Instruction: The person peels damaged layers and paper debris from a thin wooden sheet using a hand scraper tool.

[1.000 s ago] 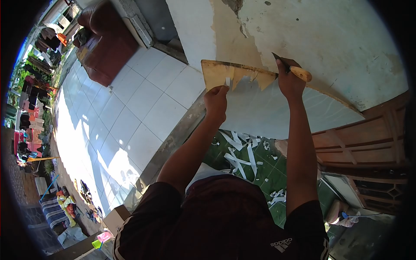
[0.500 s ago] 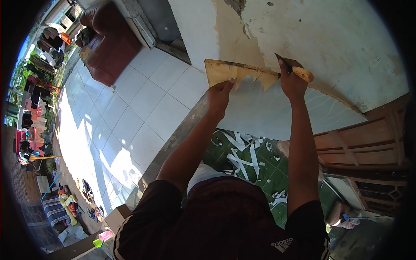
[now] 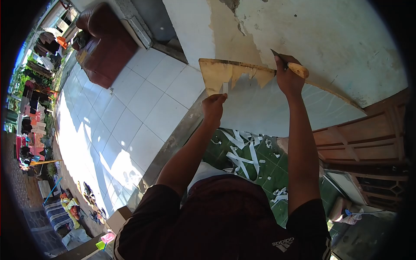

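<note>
Flaking, stained wall backs a jagged-layered board, where the left hand, now lower, pinches a pale strip while the right hand grips a wooden-handled blade.

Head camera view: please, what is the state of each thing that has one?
Left hand: closed, pinching.
White piece: pinched.
Right hand: closed, gripping.
Wooden-handled tool: gripped, blade uncovered.
Panel: jagged tan patch at one end.
White strips: scattered.
Wall: patchy.
</note>
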`<action>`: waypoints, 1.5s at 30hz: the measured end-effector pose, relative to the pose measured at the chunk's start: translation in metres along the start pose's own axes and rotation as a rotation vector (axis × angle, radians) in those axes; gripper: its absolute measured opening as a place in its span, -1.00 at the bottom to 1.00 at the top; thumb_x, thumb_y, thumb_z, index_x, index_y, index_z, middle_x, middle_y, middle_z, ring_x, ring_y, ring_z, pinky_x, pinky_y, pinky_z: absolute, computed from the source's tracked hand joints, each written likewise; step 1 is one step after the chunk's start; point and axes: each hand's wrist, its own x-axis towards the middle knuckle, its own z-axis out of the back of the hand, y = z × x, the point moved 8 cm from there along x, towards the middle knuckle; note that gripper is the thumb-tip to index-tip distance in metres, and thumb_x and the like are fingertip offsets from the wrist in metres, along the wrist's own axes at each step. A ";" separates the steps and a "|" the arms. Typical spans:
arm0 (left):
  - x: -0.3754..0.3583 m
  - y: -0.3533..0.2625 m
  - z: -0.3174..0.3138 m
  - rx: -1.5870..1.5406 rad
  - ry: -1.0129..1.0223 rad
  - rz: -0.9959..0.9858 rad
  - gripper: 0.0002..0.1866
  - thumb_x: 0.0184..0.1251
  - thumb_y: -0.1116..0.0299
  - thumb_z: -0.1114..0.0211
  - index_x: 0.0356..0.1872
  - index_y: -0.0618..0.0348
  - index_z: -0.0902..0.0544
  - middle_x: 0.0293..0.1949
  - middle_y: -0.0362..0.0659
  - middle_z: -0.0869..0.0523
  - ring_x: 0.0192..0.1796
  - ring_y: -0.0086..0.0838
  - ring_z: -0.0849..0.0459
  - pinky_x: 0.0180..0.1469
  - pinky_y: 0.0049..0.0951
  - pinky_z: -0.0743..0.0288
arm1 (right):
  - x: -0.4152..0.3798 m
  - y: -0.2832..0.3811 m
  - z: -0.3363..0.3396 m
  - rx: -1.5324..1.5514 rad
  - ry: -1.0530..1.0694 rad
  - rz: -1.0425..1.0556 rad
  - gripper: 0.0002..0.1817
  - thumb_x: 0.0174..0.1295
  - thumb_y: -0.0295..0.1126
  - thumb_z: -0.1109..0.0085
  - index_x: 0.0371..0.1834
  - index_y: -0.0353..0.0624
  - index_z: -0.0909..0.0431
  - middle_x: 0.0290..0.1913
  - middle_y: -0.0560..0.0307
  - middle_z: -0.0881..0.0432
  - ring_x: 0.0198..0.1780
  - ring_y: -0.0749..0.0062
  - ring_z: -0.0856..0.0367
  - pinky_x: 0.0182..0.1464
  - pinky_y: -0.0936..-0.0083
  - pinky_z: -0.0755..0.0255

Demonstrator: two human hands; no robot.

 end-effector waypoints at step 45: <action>-0.111 0.108 -0.055 1.128 0.739 -0.497 -0.10 0.58 -0.49 0.06 0.29 0.26 -0.67 0.26 0.22 -0.70 0.43 0.17 -0.58 0.52 0.40 -0.14 | -0.069 0.084 0.011 0.026 0.315 0.500 -0.74 0.12 -0.50 -0.47 -0.09 -0.06 -0.79 -0.15 0.24 -0.79 -0.04 0.27 -0.70 0.14 0.25 -0.42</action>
